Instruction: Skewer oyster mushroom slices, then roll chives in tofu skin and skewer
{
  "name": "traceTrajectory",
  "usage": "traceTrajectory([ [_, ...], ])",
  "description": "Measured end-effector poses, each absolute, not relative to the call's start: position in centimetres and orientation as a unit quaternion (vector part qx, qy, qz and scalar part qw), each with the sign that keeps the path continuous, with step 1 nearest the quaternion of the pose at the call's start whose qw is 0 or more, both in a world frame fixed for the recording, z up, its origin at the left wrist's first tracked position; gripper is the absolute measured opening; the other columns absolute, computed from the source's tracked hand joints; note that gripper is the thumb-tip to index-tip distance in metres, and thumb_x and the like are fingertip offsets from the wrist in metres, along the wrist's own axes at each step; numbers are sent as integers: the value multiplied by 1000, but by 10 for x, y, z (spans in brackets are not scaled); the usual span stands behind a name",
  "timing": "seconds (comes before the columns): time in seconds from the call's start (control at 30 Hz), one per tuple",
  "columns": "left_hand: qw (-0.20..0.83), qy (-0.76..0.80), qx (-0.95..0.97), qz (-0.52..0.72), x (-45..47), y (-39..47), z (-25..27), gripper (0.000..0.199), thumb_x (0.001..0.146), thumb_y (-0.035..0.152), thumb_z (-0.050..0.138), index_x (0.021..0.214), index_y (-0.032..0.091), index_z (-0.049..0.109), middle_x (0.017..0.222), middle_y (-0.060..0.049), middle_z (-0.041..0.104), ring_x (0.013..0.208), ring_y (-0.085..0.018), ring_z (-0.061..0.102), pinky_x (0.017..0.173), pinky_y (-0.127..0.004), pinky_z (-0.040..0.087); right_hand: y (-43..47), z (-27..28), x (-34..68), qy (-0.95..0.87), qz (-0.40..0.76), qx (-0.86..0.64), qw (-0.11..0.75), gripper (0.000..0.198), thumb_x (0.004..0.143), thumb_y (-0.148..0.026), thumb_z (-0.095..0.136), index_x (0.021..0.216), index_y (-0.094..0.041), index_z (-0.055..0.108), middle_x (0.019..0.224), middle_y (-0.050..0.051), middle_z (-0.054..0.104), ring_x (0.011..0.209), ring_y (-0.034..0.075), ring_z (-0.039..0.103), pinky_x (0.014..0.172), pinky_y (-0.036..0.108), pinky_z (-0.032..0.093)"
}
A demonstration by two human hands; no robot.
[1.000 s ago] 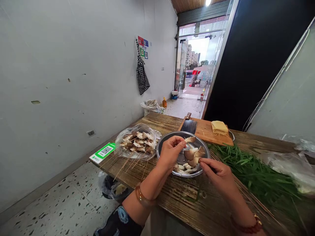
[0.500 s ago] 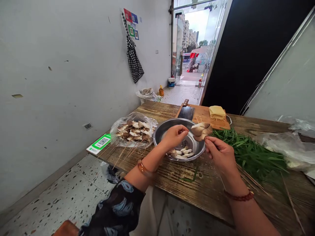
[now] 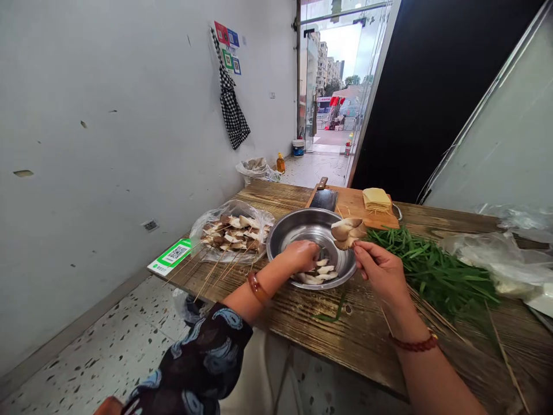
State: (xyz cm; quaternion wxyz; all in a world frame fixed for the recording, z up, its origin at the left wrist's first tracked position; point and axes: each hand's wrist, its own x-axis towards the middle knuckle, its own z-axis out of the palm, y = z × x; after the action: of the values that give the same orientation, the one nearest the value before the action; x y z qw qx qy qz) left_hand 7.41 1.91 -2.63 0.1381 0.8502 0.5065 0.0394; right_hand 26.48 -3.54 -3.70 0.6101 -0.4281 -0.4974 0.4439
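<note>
My right hand [image 3: 381,268] is closed on a thin wooden skewer of oyster mushrooms [image 3: 345,231], held up over the right rim of a steel bowl [image 3: 290,220]. My left hand [image 3: 302,256] is down inside that bowl, by the loose oyster mushroom pieces [image 3: 322,275] lying at its bottom. Its fingers curl downward and their tips are hidden, so any grip there does not show. Left of the bowl, a clear plastic bag [image 3: 202,226] bears several finished mushroom skewers [image 3: 235,233], their sticks pointing toward me.
Behind the bowl, a cutting board [image 3: 351,202] carries a cleaver [image 3: 324,199] and a stack of yellowish sheets [image 3: 377,199]. Green leafy vegetables [image 3: 436,265] and bare skewers [image 3: 432,314] lie to the right, near plastic bags [image 3: 505,256]. A QR-code card [image 3: 170,256] rests at the table's left edge.
My left hand has moved from above the bowl, near the skewer, down into it among the loose mushrooms. My right hand keeps holding the mushroom skewer in about the same place.
</note>
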Motion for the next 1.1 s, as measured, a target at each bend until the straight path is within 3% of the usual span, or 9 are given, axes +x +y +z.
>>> traceTrajectory([
  [0.23,379,502,662,408,58,24,-17,13,65,27,64,65,15,59,53,3,55,49,-9,47,49,-21,35,-36,-37,265,-530,435,-423,592,23,78,-37,67,88,-16,72,51,-5,53,37,6,41,36,18,31],
  [0.37,440,475,554,523,54,15,-3,23,60,31,71,68,14,58,55,4,55,46,-7,46,48,-20,37,-41,-34,263,-598,412,-437,531,25,77,-36,65,88,-16,74,50,-4,55,38,8,43,36,19,32],
  [0.53,419,480,544,546,59,5,10,22,61,31,71,66,14,59,54,4,54,46,-6,46,47,-19,35,-45,-27,262,-680,346,-437,477,25,79,-36,61,85,-17,76,55,0,63,45,11,49,40,22,37],
  [0.77,335,497,592,538,64,-1,18,18,66,29,68,65,14,59,53,4,54,49,-7,45,48,-20,32,-45,-27,261,-695,313,-437,478,24,80,-35,60,84,-18,77,69,4,72,58,17,62,49,25,47],
  [1.1,301,510,595,543,61,-6,21,12,66,24,65,64,14,59,56,4,53,52,-7,42,49,-20,31,-45,-29,261,-692,305,-438,486,25,79,-36,62,84,-17,77,63,4,70,54,17,61,46,24,45],
])
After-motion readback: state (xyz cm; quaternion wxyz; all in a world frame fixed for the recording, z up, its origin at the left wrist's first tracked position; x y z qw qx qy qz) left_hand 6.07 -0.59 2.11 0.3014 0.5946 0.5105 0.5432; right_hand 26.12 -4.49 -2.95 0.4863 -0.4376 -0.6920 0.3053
